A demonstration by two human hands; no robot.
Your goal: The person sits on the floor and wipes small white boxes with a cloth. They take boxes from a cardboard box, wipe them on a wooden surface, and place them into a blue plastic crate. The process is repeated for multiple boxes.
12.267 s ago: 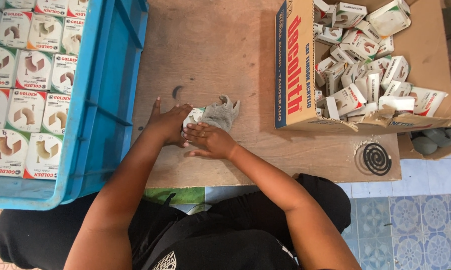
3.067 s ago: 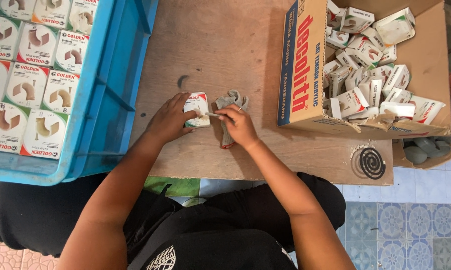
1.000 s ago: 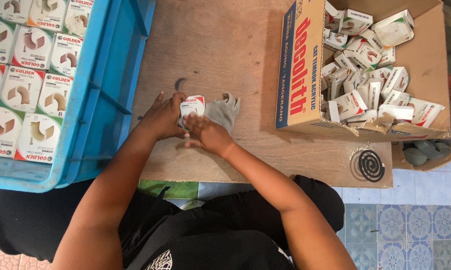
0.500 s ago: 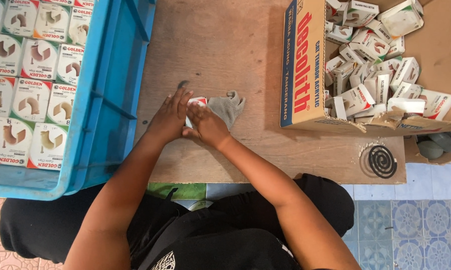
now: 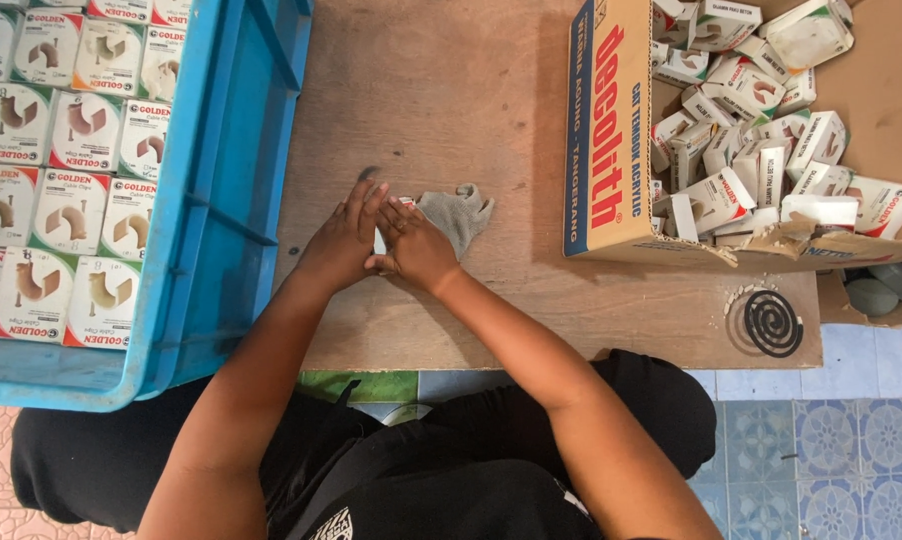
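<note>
At the far left, a blue plastic crate (image 5: 231,200) runs off the left and top edges, so only part of its load shows: small white cartons (image 5: 66,190) packed flat in tidy rows, each with a brownish curved picture on its face. The crate's ribbed wall overhangs the left edge of the wooden board (image 5: 431,90), a worn, scuffed plywood surface.

Near the board's middle, closer to its front edge, both hands meet over one small white box (image 5: 380,240). The left hand (image 5: 339,245) lies flat against its left side, fingers stretched out; the right hand (image 5: 416,250) curls over it from the right. The box is almost wholly hidden, only a white sliver showing between them, so its shape is hard to make out. Both hands are closed on it. A limp grey cloth (image 5: 458,212) lies just beside the right hand, touching its knuckles.

Toward the board's right edge stands an open cardboard carton (image 5: 611,130), heaped with loose, tumbled white boxes (image 5: 761,130); its right side is cut off. At the front right corner sits a dark spiral coil (image 5: 773,322).
</note>
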